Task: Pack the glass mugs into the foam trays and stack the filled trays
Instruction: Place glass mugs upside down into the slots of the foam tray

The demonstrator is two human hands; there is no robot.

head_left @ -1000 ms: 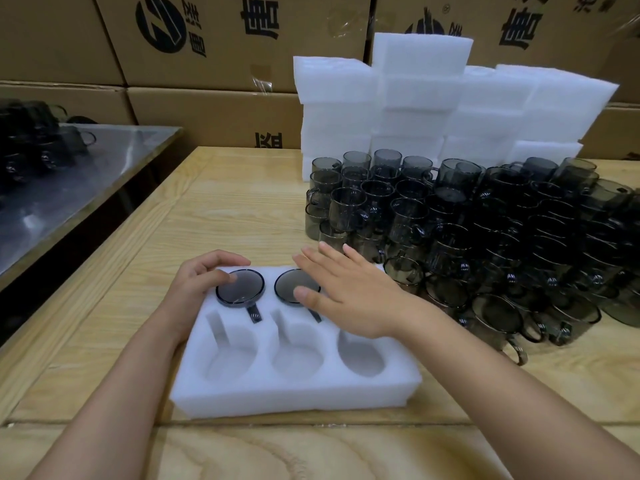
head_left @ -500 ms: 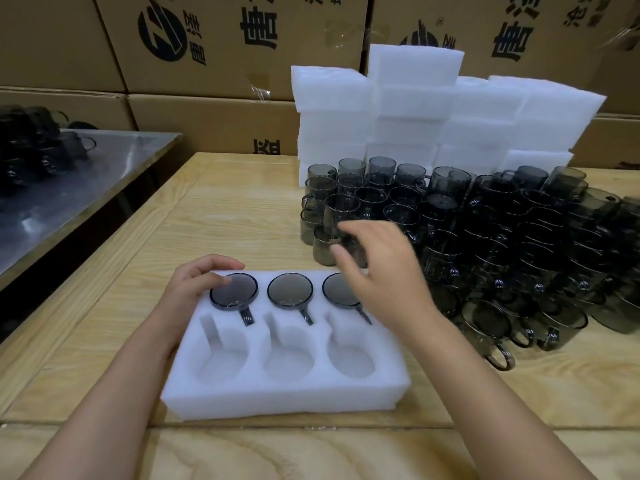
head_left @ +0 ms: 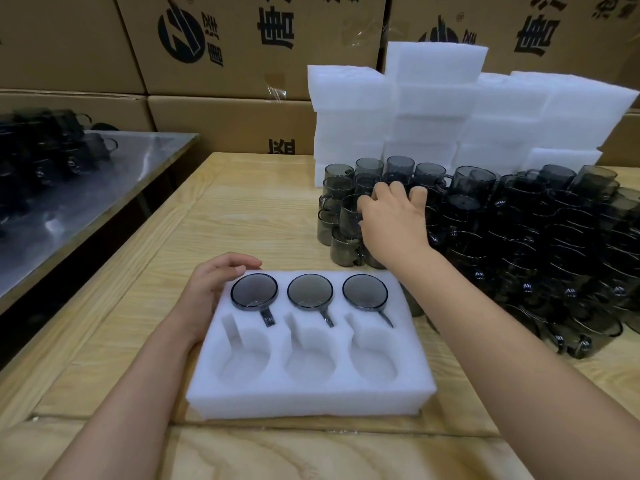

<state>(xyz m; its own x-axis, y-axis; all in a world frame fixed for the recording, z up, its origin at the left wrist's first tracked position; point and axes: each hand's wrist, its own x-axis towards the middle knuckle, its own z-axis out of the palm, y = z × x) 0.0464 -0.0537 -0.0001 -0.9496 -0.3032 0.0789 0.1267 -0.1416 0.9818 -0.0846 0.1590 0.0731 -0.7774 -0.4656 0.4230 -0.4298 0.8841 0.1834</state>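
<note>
1. The foam tray [head_left: 311, 386] is lying flat on the wooden table [head_left: 242, 216] straight in front of me, its long axis running left to right.
2. Three mugs [head_left: 310, 292] are sitting in its far row of pockets, round dark faces turned up. Their handles are lying in the foam slots, pointing back toward me and slanting slightly right. The three near pockets are showing bare foam.
3. My left hand [head_left: 211, 296] is resting on the tray's far-left corner, fingers relaxed and lightly curved over the foam, gripping nothing.
4. My right hand [head_left: 391, 223] is reaching over the left edge of the heap of mugs [head_left: 519, 237] beyond the tray. Its fingers are bending down among the mug rims, and I cannot tell whether they are closing on one.
5. White foam blocks [head_left: 433, 116] are standing stacked behind the heap, with cardboard boxes [head_left: 242, 46] behind them.
6. A steel table [head_left: 86, 188] is standing to my left.
</note>
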